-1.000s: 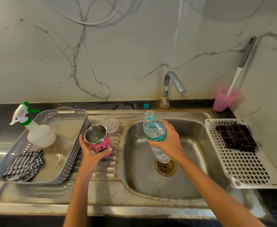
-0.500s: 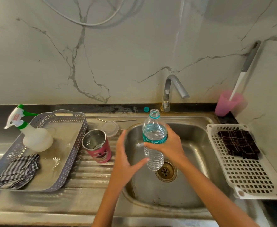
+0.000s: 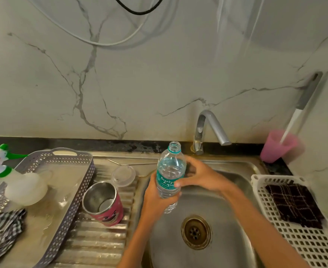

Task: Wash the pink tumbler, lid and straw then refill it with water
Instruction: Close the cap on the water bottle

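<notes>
Fingers (image 3: 193, 163) of left hand (image 3: 155, 202) and right hand (image 3: 203, 176) clasp uncapped bottle (image 3: 170, 171) over sink (image 3: 167, 248). Hard squeeze could spurt water; tumbler (image 3: 109, 213) sits left, apart, so a pour may miss.

Home kitchen, this: steel sink (image 3: 236, 163) under the right hand (image 3: 202, 176), tap (image 3: 207, 128) just beyond it, ribbed drainboard (image 3: 93, 240) beside the left hand (image 3: 157, 200), white dish basket (image 3: 298, 246) off right, marble-look wall (image 3: 159, 84) behind.

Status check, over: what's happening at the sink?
Left hand and right hand grip the uncapped water bottle. Pink tumbler open on drainboard. Nothing in the way.
</notes>
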`<control>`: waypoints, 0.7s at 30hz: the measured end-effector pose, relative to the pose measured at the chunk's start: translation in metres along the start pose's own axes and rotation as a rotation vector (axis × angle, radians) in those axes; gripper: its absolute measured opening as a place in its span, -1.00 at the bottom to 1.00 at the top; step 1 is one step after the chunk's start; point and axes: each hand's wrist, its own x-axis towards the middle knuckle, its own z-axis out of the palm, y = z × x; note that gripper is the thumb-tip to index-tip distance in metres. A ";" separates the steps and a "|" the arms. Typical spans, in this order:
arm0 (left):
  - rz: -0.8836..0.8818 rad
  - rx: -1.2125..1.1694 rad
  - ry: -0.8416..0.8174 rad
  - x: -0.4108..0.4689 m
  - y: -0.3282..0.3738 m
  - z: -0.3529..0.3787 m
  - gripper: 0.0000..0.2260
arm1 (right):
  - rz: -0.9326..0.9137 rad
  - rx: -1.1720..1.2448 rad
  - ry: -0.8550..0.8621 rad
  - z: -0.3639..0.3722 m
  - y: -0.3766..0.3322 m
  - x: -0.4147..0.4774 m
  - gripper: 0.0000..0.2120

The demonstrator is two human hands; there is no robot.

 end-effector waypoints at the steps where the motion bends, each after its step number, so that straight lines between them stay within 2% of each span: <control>1: -0.003 0.010 0.008 0.006 -0.002 -0.002 -0.28 | 0.025 -0.002 -0.028 -0.010 0.000 0.006 -0.34; 3: -0.003 0.025 0.026 0.014 -0.005 -0.005 -0.32 | 0.047 -0.051 0.010 -0.025 0.006 0.024 -0.43; 5: 0.005 0.018 0.037 0.021 -0.005 -0.006 -0.35 | 0.018 -0.154 0.175 -0.032 0.018 0.054 -0.58; 8: 0.005 0.008 0.044 0.030 -0.007 -0.004 -0.35 | 0.016 -0.486 0.370 -0.031 0.041 0.108 -0.60; 11: 0.003 0.009 0.041 0.037 -0.007 -0.005 -0.35 | -0.039 -0.703 0.361 -0.027 0.058 0.152 -0.54; 16: -0.018 0.039 0.040 0.042 -0.013 -0.007 -0.35 | -0.046 -0.828 0.349 -0.024 0.079 0.182 -0.81; 21: -0.021 0.043 0.051 0.043 -0.015 -0.008 -0.35 | -0.034 -0.876 0.370 -0.023 0.088 0.182 -0.86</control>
